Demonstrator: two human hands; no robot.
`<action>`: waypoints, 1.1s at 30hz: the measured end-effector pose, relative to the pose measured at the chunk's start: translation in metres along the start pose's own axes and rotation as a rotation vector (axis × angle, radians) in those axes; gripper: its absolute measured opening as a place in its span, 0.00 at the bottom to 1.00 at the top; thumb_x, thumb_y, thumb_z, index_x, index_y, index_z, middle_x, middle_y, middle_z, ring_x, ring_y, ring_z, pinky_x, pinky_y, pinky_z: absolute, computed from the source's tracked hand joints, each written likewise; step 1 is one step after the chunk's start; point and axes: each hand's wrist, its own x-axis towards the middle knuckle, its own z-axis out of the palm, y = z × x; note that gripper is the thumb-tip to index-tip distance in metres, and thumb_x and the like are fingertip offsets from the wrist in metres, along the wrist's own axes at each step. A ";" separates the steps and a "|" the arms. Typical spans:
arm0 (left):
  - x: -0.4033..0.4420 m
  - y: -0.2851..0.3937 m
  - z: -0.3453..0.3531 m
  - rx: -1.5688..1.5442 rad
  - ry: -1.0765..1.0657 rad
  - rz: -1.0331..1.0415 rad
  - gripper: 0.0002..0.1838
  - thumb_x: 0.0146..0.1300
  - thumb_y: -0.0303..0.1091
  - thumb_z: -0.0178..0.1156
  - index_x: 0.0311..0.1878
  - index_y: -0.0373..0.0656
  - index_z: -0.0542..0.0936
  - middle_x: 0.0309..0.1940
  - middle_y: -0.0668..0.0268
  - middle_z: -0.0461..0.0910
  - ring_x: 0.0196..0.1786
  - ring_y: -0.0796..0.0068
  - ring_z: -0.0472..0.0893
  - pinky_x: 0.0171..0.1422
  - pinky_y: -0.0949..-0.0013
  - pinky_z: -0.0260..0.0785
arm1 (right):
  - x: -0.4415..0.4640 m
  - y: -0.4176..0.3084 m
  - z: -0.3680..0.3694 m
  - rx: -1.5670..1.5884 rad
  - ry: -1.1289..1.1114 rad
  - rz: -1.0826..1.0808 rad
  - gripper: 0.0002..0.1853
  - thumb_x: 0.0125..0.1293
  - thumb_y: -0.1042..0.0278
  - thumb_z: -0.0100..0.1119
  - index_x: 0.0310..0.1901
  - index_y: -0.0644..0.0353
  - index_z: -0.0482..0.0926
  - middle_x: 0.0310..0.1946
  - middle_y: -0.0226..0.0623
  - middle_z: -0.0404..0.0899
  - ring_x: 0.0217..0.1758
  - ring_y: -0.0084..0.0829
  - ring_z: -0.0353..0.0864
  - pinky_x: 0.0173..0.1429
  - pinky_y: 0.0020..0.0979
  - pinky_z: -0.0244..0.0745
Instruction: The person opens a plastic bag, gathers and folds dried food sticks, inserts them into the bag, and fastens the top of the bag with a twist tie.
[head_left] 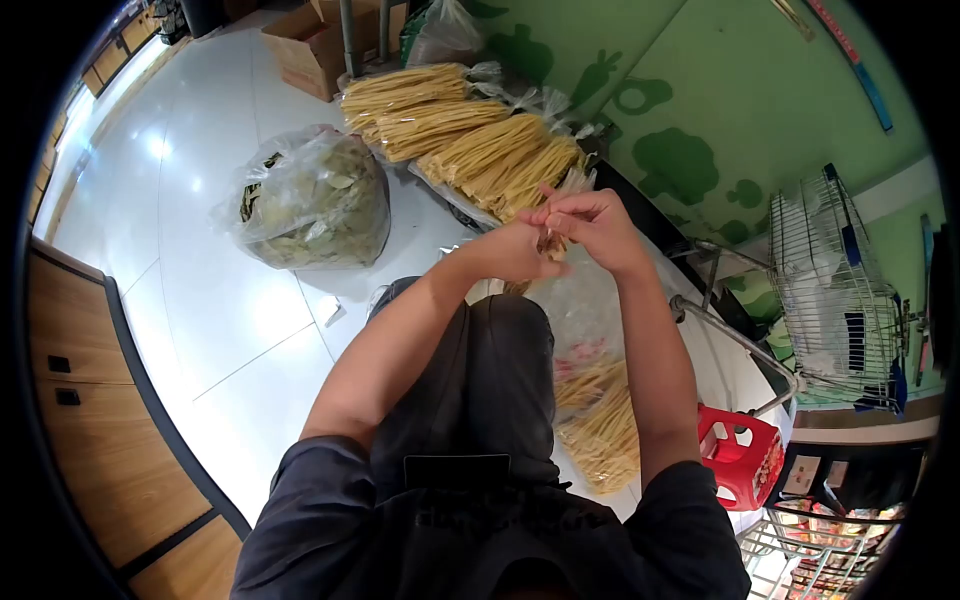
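Note:
My left hand [512,250] and my right hand [597,228] meet in front of my knees, fingers bent and close together. Between them is a small bit of something pale and brownish, too small and covered to name. Just beyond the hands lie several bundles of long yellow sticks [490,150] in clear plastic bags. A clear plastic sheet or bag [583,305] is spread below my hands, and another bag of yellow sticks [605,430] lies beside my right forearm.
A clear bag of pale green leaves [320,205] stands on the tiled floor at left. A cardboard box [305,55] is at the back. A metal frame [725,325], a wire cart [835,290] and a red stool [740,455] stand at right. Wooden cabinets [95,400] line the left.

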 end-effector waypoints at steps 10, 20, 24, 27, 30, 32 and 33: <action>-0.002 0.009 -0.018 0.308 0.095 0.243 0.30 0.45 0.49 0.77 0.45 0.39 0.78 0.39 0.57 0.80 0.46 0.54 0.81 0.49 0.62 0.73 | -0.012 -0.017 0.007 0.363 0.037 0.066 0.06 0.70 0.74 0.63 0.41 0.69 0.85 0.38 0.34 0.84 0.41 0.21 0.80 0.52 0.25 0.75; -0.001 0.043 0.062 0.145 0.949 0.056 0.36 0.45 0.38 0.75 0.59 0.37 0.73 0.46 0.52 0.77 0.49 0.49 0.76 0.65 0.56 0.62 | 0.002 -0.017 0.024 0.665 0.451 0.005 0.05 0.71 0.75 0.62 0.44 0.67 0.81 0.39 0.33 0.81 0.39 0.23 0.76 0.51 0.27 0.74; -0.031 0.064 0.061 0.105 0.786 0.036 0.45 0.49 0.32 0.74 0.71 0.35 0.64 0.52 0.50 0.72 0.51 0.50 0.76 0.65 0.58 0.65 | -0.009 -0.036 0.014 0.635 0.420 0.002 0.07 0.72 0.70 0.61 0.45 0.66 0.80 0.32 0.31 0.76 0.36 0.23 0.73 0.50 0.31 0.75; -0.041 0.039 0.028 -0.103 0.443 0.280 0.49 0.51 0.32 0.76 0.74 0.34 0.60 0.55 0.53 0.70 0.54 0.55 0.73 0.62 0.62 0.66 | -0.023 -0.064 0.008 0.719 0.295 -0.012 0.07 0.71 0.70 0.62 0.43 0.67 0.80 0.31 0.32 0.75 0.37 0.26 0.75 0.51 0.31 0.76; -0.045 0.064 -0.017 -0.135 0.206 0.269 0.48 0.44 0.33 0.81 0.68 0.34 0.67 0.50 0.56 0.73 0.54 0.58 0.75 0.62 0.63 0.67 | -0.031 -0.085 0.010 0.670 0.024 -0.026 0.08 0.70 0.68 0.64 0.40 0.66 0.81 0.31 0.33 0.74 0.37 0.27 0.73 0.51 0.30 0.74; -0.035 0.064 -0.019 0.108 0.251 0.594 0.41 0.39 0.33 0.83 0.58 0.34 0.74 0.48 0.57 0.77 0.49 0.61 0.79 0.57 0.63 0.72 | -0.030 -0.095 0.014 0.695 -0.193 -0.109 0.09 0.69 0.66 0.66 0.37 0.65 0.81 0.32 0.32 0.72 0.39 0.28 0.71 0.50 0.30 0.71; -0.034 0.067 -0.017 0.112 0.248 0.601 0.41 0.39 0.33 0.83 0.58 0.34 0.74 0.48 0.57 0.77 0.49 0.61 0.79 0.57 0.63 0.72 | -0.028 -0.101 0.016 0.691 -0.190 -0.117 0.09 0.69 0.66 0.66 0.37 0.65 0.81 0.32 0.32 0.72 0.39 0.28 0.71 0.50 0.30 0.71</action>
